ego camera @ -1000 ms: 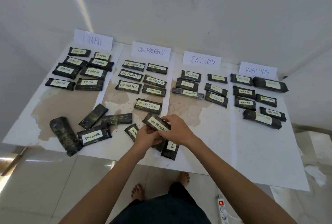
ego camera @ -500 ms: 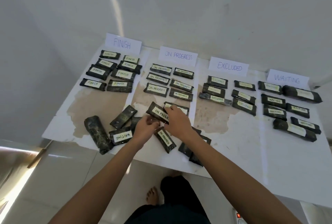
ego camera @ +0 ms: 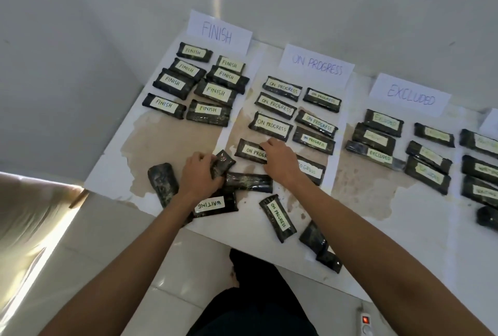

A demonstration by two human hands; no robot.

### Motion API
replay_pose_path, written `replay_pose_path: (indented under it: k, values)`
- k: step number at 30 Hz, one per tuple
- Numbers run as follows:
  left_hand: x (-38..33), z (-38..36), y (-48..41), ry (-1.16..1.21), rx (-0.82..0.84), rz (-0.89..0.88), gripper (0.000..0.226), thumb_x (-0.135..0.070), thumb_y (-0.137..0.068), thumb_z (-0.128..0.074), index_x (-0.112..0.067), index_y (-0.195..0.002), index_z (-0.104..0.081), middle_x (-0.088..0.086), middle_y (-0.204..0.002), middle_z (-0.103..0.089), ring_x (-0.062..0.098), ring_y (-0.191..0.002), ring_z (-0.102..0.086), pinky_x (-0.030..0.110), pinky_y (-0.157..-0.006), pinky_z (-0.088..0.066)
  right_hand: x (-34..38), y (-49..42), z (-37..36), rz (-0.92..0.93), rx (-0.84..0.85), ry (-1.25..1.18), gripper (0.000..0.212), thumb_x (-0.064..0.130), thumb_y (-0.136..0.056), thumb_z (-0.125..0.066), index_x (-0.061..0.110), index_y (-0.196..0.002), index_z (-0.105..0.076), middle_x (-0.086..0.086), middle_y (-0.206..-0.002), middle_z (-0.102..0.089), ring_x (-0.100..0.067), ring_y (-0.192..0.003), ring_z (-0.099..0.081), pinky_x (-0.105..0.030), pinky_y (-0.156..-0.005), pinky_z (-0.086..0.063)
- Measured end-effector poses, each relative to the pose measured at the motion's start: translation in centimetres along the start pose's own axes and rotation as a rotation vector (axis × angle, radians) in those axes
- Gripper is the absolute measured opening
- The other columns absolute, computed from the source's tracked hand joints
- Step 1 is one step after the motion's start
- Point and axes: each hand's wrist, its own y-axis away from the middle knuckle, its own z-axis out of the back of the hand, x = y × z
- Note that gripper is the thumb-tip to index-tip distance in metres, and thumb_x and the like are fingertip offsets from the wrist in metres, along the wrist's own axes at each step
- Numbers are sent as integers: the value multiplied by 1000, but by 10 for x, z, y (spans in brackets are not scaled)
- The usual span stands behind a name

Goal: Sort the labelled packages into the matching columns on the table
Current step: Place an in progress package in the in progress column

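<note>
My right hand (ego camera: 280,159) lies over the right end of a black package labelled ON PROGRESS (ego camera: 249,151), fingers curled at its far edge. The package lies flat at the near end of the ON PROGRESS column, under the sign (ego camera: 316,66). My left hand (ego camera: 199,174) grips a dark package (ego camera: 223,161) with no label showing, in the loose pile at the front left. Beside it lie a WAITING package (ego camera: 211,205), another dark package (ego camera: 249,182) and a loose ON PROGRESS package (ego camera: 279,218).
Rows of packages fill the FINISH (ego camera: 218,32) and EXCLUDED (ego camera: 409,97) columns; WAITING ones run off the right edge. More dark packages lie at the left corner (ego camera: 163,184) and at the table's front edge (ego camera: 330,261). A power strip (ego camera: 365,322) lies on the floor.
My right hand has set the ON PROGRESS package down flat in its column. My left hand has let go of it and taken hold of a dark package on the left. The view has swung left.
</note>
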Motion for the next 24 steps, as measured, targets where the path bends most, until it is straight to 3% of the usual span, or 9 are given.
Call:
replay_pose_path:
  k: [2,7,11,13,16,18,20,24]
  values:
    - [6,-4,0,-52,46,-6,57,-32,-76,-68,-15,-127,-47,13,-119,-47,31,-108,-44,41,-91,-43,-1,-2,-6,-6,3,-5,46,-2,-82,-56,8,-126,-52,-11,-121,-52,-29,-104,-50,-37,-79,-47]
    - [9,-5,3,-80,83,-45,61,-16,-75,-67,-14,-131,-42,13,-121,-44,30,-108,-44,40,-90,-44,-2,-3,-11,-7,14,-12,54,2,-80,-60,11,-132,-47,-11,-126,-49,-28,-108,-49,-37,-86,-46]
    - [10,7,-2,-11,117,-93,58,-18,-76,-64,-14,-131,-46,11,-118,-46,27,-105,-46,37,-88,-45,5,0,-3,-8,9,-109,66,8,-78,-64,12,-139,-40,-13,-134,-44,-30,-117,-46,-39,-95,-44]
    - [10,21,-7,135,163,-53,51,-21,-79,-62,-17,-128,-51,7,-109,-49,23,-98,-51,30,-84,-44,14,2,4,11,-21,-187,64,9,-79,-64,14,-138,-42,-10,-134,-44,-28,-118,-45,-40,-96,-44]
    - [2,48,-14,466,357,142,28,-21,-90,-48,-23,-113,-64,6,-94,-62,17,-82,-56,27,-70,-41,34,9,18,92,-10,-336,64,12,-78,-65,19,-138,-43,-3,-135,-42,-22,-119,-46,-37,-98,-45]
    - [0,65,-16,699,495,279,27,-20,-93,-41,-23,-103,-66,12,-91,-68,18,-78,-59,28,-64,-42,50,13,25,194,44,-354,68,18,-77,-70,22,-139,-42,-1,-139,-37,-20,-122,-45,-34,-98,-46]
    - [5,77,-19,873,591,357,28,-21,-92,-39,-12,-105,-63,18,-92,-67,22,-79,-62,26,-58,-44,61,14,27,248,75,-306,71,20,-77,-72,24,-140,-40,-1,-143,-33,-20,-122,-44,-35,-95,-47]
    - [18,92,-25,958,713,428,35,-24,-91,-39,-2,-111,-56,15,-89,-66,20,-75,-68,27,-56,-45,70,9,28,258,32,-290,70,11,-76,-72,17,-139,-42,-6,-139,-37,-26,-113,-50,-42,-90,-51]
